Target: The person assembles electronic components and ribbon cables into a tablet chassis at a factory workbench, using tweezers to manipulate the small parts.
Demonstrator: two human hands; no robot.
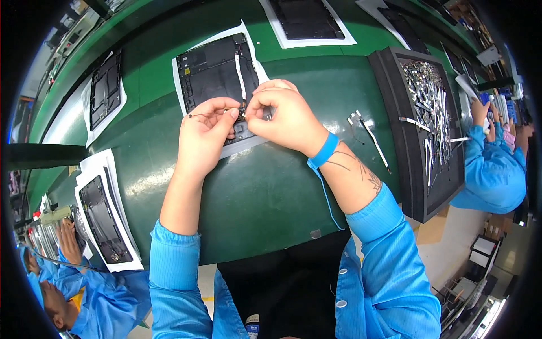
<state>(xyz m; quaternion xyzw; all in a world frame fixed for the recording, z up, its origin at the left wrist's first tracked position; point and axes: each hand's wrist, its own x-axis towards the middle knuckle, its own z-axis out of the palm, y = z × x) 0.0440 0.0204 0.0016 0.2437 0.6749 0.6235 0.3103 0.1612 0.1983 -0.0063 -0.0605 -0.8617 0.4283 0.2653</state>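
A black laptop casing panel (212,68) lies on a white sheet (176,73) in front of me. A white flat cable (240,79) runs down the panel toward my fingertips. At the panel's near edge, the fingers of my left hand (209,133) are closed, and a thin wire (197,115) with a dark end pokes out leftward from them. Right beside it, my right hand (288,118) is bent over with thumb and forefinger pinched at the cable's lower end. Small parts there are mostly hidden by the fingers. A blue wrist strap (324,151) circles my right wrist.
To the right, a black tray (415,198) holds many flat cables and small parts. A loose cable (375,144) with a small metal part lies left of it. More panels rest on sheets, one at left (104,217), another at far left (106,90). Co-workers sit on both sides.
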